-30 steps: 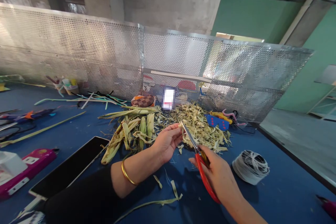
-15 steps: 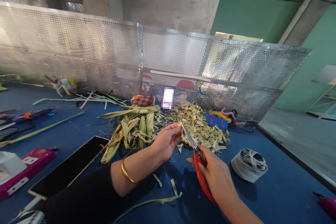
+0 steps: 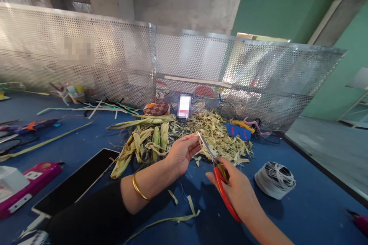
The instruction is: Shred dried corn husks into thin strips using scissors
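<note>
My right hand (image 3: 236, 187) grips a pair of scissors (image 3: 220, 183) with red handles. The slim blades point up and left, their tips close to the fingers of my left hand (image 3: 184, 154). Those left fingers are pinched together on what looks like a small piece of corn husk, mostly hidden at the fingertips. Behind the blades spreads a heap of shredded corn husk (image 3: 220, 132). Longer, whole husks (image 3: 138, 141) are piled beyond my left forearm. A few loose strips, among them a long thin one (image 3: 169, 220), lie on the blue table nearer to me.
A roll of white string (image 3: 274, 180) stands at right. At left are a dark-screened tablet (image 3: 77, 178), a magenta power strip (image 3: 37, 178) and a glue gun (image 3: 43, 124). A checkered pouch (image 3: 156, 109) and a blue cutout (image 3: 239, 132) lie before the perforated metal screen (image 3: 115, 57).
My right hand and the scissors have shifted slightly right and down. My left hand stays nearly in place, still pinched by the blade tips.
</note>
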A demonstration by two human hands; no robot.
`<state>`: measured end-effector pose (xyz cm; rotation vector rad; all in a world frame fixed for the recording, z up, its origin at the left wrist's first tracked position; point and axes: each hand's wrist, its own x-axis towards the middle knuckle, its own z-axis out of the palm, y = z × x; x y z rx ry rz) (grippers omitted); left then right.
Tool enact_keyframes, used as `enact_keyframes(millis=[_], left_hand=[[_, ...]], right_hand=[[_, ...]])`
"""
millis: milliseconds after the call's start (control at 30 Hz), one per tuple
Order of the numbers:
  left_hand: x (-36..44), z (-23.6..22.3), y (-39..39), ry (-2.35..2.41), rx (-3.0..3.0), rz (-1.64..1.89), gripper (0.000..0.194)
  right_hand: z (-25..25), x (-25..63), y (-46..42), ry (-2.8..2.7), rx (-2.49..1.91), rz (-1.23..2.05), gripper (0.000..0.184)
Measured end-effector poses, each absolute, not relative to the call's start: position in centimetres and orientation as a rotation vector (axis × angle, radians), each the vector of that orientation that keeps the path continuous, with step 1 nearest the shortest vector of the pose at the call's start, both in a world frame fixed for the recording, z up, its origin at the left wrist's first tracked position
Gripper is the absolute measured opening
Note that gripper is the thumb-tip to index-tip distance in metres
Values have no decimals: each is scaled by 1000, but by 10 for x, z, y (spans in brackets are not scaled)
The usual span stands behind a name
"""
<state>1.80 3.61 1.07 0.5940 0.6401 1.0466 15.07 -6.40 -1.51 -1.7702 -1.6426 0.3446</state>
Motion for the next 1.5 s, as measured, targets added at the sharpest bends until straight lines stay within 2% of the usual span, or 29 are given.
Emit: enact_keyframes(millis=[400,900,1233,1500], left_hand=[[18,3,39,633,685,1030,6],[17,1,41,646,700,1015,2],[17,3,43,653,691,995,2],[12,10,41,638,852,941,11]], right_hand=[[-30,157,-57,-1483,-1629,686,41],[-30,154,-58,-1495,-1703,511,34],[-33,153,-57,-1460,-1681,572,40],[-19,166,-54,-1304,-1504,577,44]])
